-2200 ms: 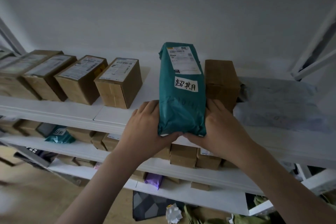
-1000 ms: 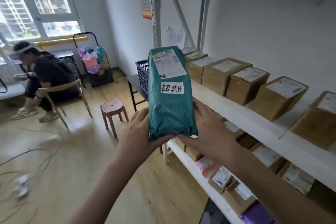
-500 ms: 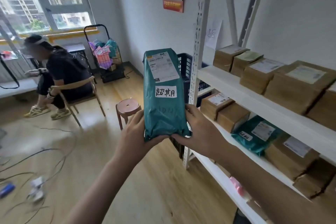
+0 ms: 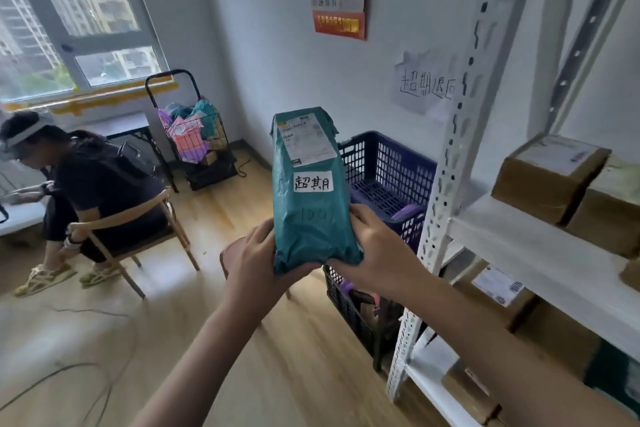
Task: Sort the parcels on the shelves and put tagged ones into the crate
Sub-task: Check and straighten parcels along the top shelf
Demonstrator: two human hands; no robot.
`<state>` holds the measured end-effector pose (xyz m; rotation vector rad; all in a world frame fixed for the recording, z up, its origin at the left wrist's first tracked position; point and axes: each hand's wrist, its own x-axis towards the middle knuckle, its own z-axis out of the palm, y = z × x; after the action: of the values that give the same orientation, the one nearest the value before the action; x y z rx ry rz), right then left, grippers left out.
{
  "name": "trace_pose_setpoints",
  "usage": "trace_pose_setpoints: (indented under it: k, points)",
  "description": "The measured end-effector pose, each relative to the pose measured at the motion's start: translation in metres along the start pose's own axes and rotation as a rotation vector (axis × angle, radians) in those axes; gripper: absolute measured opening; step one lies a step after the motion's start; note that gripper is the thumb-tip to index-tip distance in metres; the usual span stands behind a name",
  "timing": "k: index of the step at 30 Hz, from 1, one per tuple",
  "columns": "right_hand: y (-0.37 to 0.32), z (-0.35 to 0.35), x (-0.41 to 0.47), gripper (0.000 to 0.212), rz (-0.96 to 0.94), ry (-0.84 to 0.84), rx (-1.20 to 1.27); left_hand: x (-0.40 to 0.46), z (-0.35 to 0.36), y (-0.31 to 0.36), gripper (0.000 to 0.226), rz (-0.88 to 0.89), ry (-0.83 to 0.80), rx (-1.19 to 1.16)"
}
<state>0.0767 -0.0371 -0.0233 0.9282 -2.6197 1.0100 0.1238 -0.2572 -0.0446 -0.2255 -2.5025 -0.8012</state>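
Teal tagged parcel (image 4: 309, 191) has left the shelf and now sits mid-frame, your left hand (image 4: 254, 262) and right hand (image 4: 375, 253) gripping its base; blue crate (image 4: 388, 166) waits just behind.

White shelf (image 4: 540, 255) bears cardboard boxes (image 4: 547, 177); crate (image 4: 388, 170) beside.

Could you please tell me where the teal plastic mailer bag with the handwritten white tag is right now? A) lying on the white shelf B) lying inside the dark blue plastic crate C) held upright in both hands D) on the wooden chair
C: the teal plastic mailer bag stands upright, its lower end gripped by the left hand and right hand, in front of the dark blue plastic crate.
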Motion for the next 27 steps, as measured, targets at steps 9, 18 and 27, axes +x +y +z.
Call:
trace_pose_setpoints:
  k: [9,18,27]
  points:
    - [0.094,0.049,0.138,0.073,0.234,0.049,-0.054,0.164,0.077,-0.118,0.066,0.105,-0.209,-0.081]
    - [0.184,0.076,0.245,0.078,0.601,0.226,-0.092,0.352,0.185,-0.199,0.077,0.302,-0.563,-0.155]
    - [0.270,0.099,0.286,0.082,0.868,0.303,-0.131,0.453,0.289,-0.222,0.095,0.538,-0.908,-0.150]
